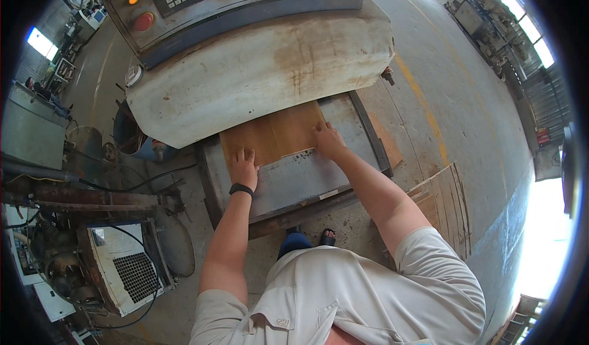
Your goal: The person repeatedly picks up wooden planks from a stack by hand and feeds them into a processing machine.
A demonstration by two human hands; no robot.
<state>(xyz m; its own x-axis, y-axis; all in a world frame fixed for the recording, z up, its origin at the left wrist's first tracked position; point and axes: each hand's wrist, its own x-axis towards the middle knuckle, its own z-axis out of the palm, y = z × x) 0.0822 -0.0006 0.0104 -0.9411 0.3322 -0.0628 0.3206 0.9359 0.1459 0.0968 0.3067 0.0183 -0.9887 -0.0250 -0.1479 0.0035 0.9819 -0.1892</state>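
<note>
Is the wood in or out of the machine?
Partly in: the wood runs under the pale cover; only its near part shows.

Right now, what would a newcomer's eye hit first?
The stained off-white hood across the top centre, below a control panel with a large red button at its left. Then the brown wooden board partly under the hood, left hand and right hand touching it.

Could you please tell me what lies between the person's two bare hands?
In the head view, flat brown wood-like sheeting lies between the left hand and the right hand, above the grey metal bed.
</note>
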